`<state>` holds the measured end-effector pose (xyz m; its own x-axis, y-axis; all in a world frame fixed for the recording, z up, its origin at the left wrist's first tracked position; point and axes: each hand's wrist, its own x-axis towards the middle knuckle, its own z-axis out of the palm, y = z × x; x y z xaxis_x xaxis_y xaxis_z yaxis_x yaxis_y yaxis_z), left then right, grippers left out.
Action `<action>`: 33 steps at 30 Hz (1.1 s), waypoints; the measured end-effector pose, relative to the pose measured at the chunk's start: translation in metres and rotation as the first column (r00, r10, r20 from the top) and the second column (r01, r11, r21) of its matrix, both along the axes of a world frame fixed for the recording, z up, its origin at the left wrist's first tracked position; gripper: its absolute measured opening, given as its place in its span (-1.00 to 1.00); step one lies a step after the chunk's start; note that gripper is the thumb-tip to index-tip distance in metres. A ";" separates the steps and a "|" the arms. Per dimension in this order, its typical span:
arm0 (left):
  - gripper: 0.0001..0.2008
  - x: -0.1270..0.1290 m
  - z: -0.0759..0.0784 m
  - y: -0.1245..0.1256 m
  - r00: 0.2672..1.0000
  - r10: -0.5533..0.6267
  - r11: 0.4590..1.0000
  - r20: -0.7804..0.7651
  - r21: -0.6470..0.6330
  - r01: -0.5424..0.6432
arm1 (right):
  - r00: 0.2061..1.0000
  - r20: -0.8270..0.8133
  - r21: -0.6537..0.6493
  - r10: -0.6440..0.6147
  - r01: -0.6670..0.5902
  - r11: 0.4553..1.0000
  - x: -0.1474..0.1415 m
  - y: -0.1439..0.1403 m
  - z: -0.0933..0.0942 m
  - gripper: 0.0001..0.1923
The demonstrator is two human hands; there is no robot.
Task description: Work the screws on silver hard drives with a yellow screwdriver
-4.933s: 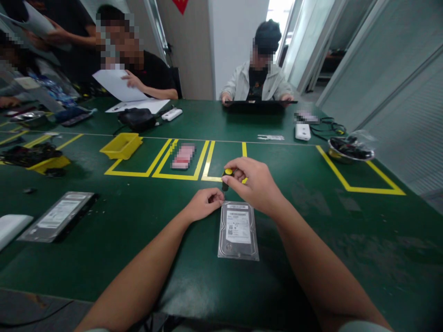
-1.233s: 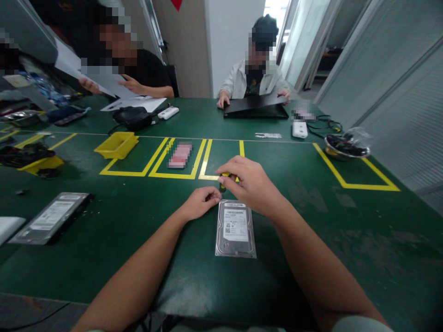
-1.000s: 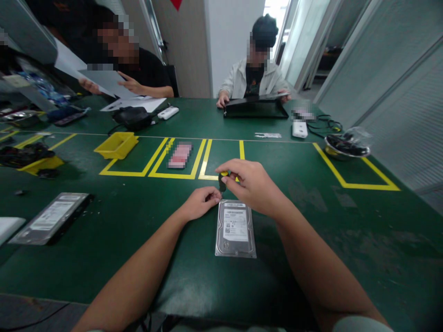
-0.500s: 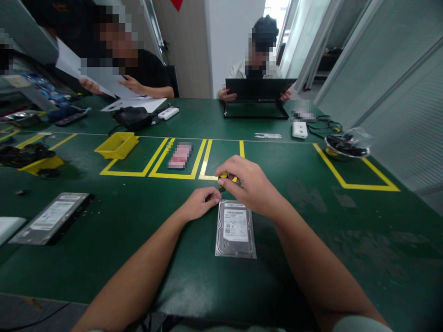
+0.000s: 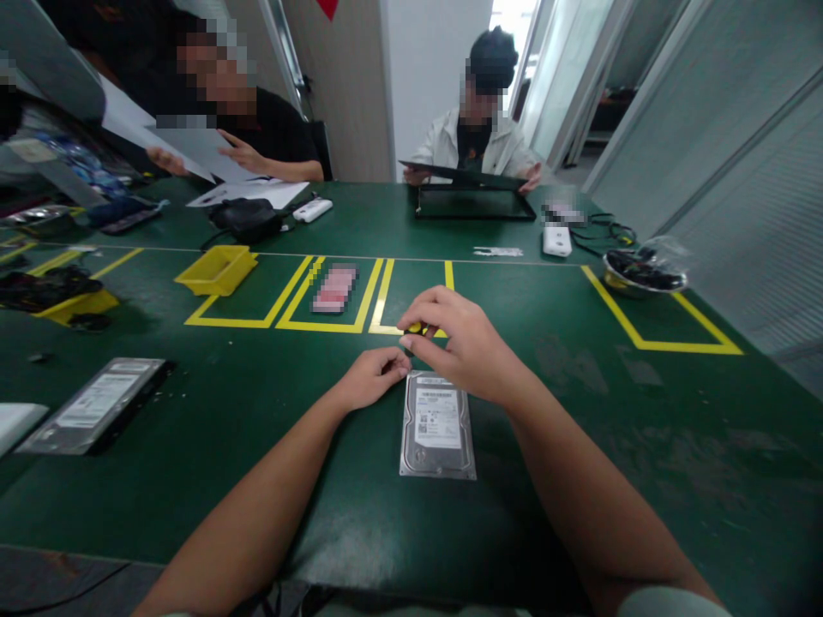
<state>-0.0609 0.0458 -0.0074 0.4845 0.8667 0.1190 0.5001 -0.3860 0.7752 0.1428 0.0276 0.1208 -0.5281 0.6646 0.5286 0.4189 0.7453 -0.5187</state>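
In the head view a silver hard drive [image 5: 438,450] with a white label lies flat on the green table between my forearms. My right hand [image 5: 466,347] is closed above its far edge, fingers and thumb round a yellow-and-black screwdriver handle [image 5: 415,328]. The screwdriver's lower end is mostly hidden. At the drive's far left corner my left hand [image 5: 371,379] rests low, its fingers curled together just under the screwdriver. What those fingertips pinch, if anything, I cannot make out.
A second hard drive [image 5: 96,403] lies at left. Farther back are a yellow bin [image 5: 217,271], a pixelated pink item [image 5: 335,289] within yellow tape, and a metal bowl [image 5: 645,276] of dark parts. Across the table, one person holds papers [image 5: 186,150], another a black panel [image 5: 463,174].
My right hand and the screwdriver have turned slightly, while my left hand and the hard drive stay put. Across the table, a person has tipped the black panel down toward flat.
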 end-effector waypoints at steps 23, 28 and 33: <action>-0.89 0.002 0.005 -0.002 1.000 -0.003 1.000 0.001 -0.017 0.003 | 0.997 -0.060 -0.013 -0.053 0.052 0.999 -0.001 0.007 -0.007 -0.85; -0.90 0.002 0.005 -0.002 1.000 -0.010 1.000 -0.001 -0.022 0.010 | 0.994 -0.064 0.004 -0.090 0.090 0.996 -0.002 0.010 -0.012 -0.91; -0.90 0.002 0.004 -0.002 1.000 -0.006 0.999 0.007 -0.035 0.006 | 0.993 -0.062 0.048 -0.098 0.101 0.994 -0.001 0.011 -0.012 -0.86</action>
<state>-0.0592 0.0443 -0.0036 0.4887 0.8676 0.0922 0.4921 -0.3614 0.7920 0.1418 0.0388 0.1087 -0.4275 0.6834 0.5917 0.4616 0.7278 -0.5072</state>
